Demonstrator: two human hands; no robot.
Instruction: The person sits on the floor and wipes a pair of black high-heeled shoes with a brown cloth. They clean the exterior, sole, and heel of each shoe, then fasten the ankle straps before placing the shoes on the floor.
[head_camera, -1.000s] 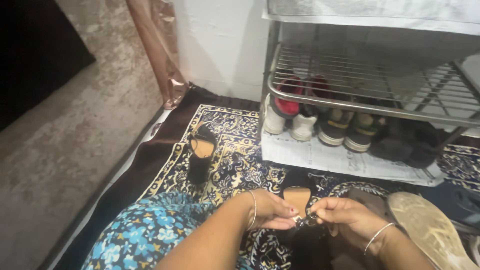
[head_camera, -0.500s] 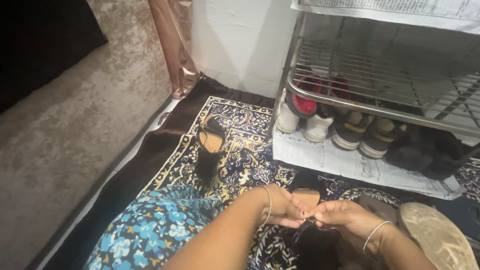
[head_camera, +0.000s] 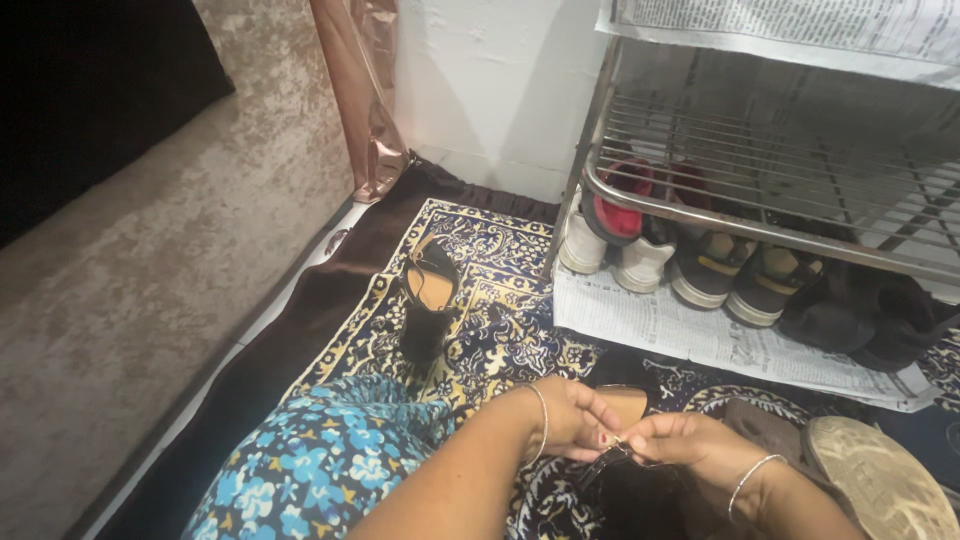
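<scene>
Both my hands meet over a black sandal with a tan insole (head_camera: 625, 403) at the bottom centre. My left hand (head_camera: 575, 420) and my right hand (head_camera: 690, 445) pinch its thin strap and small buckle (head_camera: 610, 447) between fingertips. Most of this sandal is hidden under my hands. Its twin, a black heeled sandal (head_camera: 428, 298), lies apart on the patterned blue and gold rug (head_camera: 480, 340), up and to the left. My knee in blue floral cloth (head_camera: 310, 470) is at the lower left.
A metal shoe rack (head_camera: 760, 200) stands at the right with white and red sneakers (head_camera: 610, 235), striped shoes (head_camera: 735, 275) and dark shoes (head_camera: 860, 310) on newspaper (head_camera: 700, 335). My bare foot sole (head_camera: 880, 485) is at the lower right. A curtain (head_camera: 365, 100) hangs by the white wall.
The view has shifted, so the rack and rug sit further right and lower. My fingers have closed in tighter on the strap and buckle; the sandal has stayed in place.
</scene>
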